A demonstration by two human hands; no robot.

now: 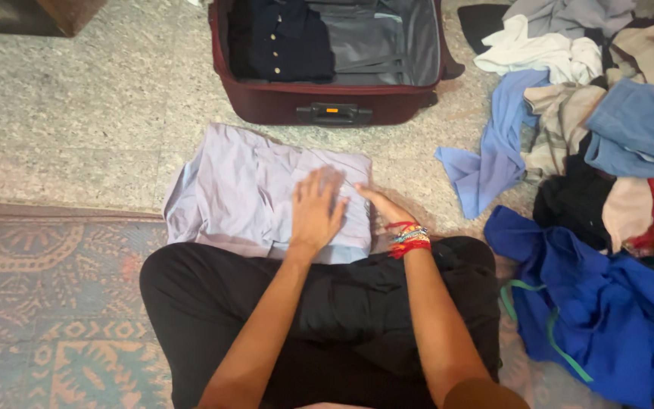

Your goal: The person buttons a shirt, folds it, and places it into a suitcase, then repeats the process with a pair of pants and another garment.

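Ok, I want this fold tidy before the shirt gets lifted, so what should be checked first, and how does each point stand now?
1. Left hand flat on the pale lilac folded shirt: ok.
2. Right hand at the shirt's right edge: ok, though its fingers are partly hidden.
3. Shirt folded square: not ok, the left part lies rumpled.
4. Maroon fabric suitcase open: ok.
5. Room in it: ok, grey lining bare beside the dark navy folded garment.
6. Heap of loose clothes apart from the shirt: ok.
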